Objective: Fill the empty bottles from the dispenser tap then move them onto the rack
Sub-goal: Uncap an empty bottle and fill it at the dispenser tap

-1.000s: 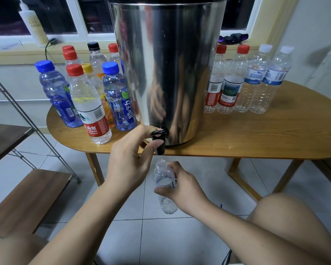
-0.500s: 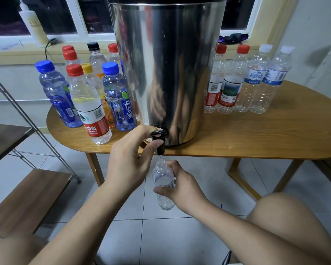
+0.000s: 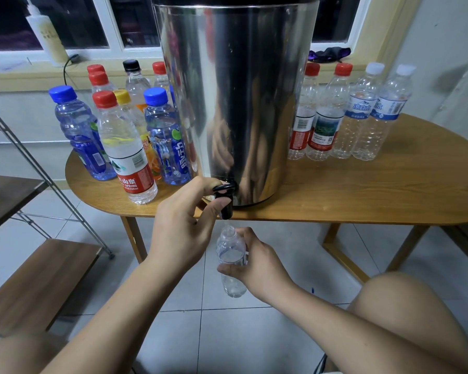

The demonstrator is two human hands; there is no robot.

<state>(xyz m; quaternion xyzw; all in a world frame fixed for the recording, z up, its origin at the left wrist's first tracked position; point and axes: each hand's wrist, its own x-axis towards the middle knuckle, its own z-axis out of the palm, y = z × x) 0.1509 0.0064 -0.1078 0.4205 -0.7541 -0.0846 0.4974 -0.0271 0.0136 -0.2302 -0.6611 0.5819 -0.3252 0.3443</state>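
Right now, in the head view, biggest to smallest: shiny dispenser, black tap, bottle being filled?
1. steel dispenser
2. bottle being filled, partly hidden by the right hand
3. black tap

The front red-capped bottle has a red-and-white label reading "山泉", "SPRING" and "550ml". The blue-capped bottle beside it bears white characters "脉动" on blue. A white-capped bottle at the right shows "凉白开" on its blue band. Other labels are too small to read.
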